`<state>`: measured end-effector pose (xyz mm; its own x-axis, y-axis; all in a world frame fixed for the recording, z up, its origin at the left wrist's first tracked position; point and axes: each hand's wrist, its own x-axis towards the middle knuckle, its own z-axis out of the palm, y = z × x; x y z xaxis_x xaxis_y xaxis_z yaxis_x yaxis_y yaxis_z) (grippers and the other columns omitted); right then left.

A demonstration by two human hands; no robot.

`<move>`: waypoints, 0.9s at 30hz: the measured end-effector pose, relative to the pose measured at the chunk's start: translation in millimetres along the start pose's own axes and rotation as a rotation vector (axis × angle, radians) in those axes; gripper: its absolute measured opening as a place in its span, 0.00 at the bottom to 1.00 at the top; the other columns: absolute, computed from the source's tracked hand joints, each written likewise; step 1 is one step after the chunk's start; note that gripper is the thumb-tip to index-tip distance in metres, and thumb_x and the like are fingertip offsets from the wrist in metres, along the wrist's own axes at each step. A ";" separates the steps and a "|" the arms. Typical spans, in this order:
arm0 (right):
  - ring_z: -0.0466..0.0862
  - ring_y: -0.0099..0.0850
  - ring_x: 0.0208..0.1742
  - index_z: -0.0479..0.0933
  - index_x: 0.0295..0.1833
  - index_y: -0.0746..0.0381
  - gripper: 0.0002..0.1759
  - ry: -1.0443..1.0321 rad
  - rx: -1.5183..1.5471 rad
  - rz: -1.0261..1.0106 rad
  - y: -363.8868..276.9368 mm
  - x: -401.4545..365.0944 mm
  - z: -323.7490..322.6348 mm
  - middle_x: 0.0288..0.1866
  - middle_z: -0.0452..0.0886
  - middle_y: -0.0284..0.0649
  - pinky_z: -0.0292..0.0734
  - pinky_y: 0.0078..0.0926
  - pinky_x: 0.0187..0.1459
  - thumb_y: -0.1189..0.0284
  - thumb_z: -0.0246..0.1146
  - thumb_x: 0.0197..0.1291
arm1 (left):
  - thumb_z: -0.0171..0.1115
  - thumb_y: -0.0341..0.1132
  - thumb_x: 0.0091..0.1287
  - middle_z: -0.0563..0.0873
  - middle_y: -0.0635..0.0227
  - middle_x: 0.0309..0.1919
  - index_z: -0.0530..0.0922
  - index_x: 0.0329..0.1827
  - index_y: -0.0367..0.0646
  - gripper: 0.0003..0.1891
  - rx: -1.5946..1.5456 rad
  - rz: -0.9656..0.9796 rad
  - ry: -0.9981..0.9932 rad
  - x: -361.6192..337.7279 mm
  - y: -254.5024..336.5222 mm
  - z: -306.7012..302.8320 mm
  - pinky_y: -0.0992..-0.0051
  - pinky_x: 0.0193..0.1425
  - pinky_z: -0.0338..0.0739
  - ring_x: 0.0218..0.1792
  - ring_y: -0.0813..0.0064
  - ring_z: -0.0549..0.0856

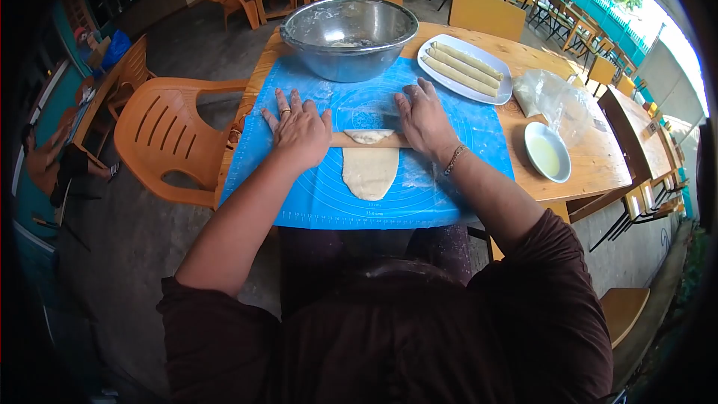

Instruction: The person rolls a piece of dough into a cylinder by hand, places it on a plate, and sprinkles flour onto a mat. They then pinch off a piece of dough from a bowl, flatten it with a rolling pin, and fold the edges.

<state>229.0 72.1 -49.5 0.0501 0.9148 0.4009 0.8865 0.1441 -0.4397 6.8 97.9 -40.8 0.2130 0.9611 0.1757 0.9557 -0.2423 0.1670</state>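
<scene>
One piece of dough (370, 173) mid-mat, partly over one rolling pin (389, 141), near end short of blue mat (307, 198) front edge; bare mat both sides. Left hand (301, 132) spread, palm down on pin; right hand (428, 121) half open, fingers loosely bent, on other end. Tabletop (531, 188) beyond/right: one steel bowl (350, 63), one plate (502, 97) with three rolls (464, 69), one plastic bag (561, 108), one small bowl (550, 164)

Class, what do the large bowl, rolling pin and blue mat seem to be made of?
Large bowl: shiny metal, probably steel, from its bright reflections.
Rolling pin: apparently smooth wood, judging by its tan colour.
Blue mat: thin silicone or plastic, fairly matte, with printed white markings; which is unclear.
</scene>
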 end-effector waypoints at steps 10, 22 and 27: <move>0.65 0.55 0.74 0.74 0.61 0.73 0.21 0.010 -0.229 -0.573 -3.5 -43.4 -22.5 0.70 0.68 0.61 0.58 0.51 0.75 0.71 0.56 0.68 | 0.48 0.33 0.71 0.62 0.42 0.74 0.72 0.62 0.29 0.20 -0.030 -0.182 0.101 51.7 13.2 8.1 0.41 0.80 0.32 0.80 0.43 0.47; 0.66 0.52 0.75 0.67 0.69 0.74 0.30 -0.225 -0.299 -0.445 2.0 -29.2 -22.2 0.74 0.67 0.56 0.59 0.53 0.75 0.62 0.52 0.71 | 0.50 0.42 0.75 0.68 0.41 0.70 0.67 0.67 0.26 0.27 -0.046 0.373 0.060 -5.7 21.7 -0.6 0.47 0.80 0.47 0.75 0.43 0.61; 0.75 0.49 0.68 0.74 0.62 0.71 0.25 -0.240 -0.348 -0.425 -7.6 -18.2 -27.0 0.66 0.76 0.55 0.66 0.53 0.70 0.63 0.53 0.68 | 0.41 0.58 0.77 0.55 0.34 0.76 0.54 0.76 0.22 0.42 0.064 0.448 0.018 -23.0 23.3 -0.7 0.52 0.82 0.40 0.80 0.46 0.50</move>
<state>233.8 44.2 -31.8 -0.4115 0.8695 0.2732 0.9066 0.4213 0.0249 24.0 70.0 -40.2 0.6056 0.7606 0.2339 0.7807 -0.6249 0.0109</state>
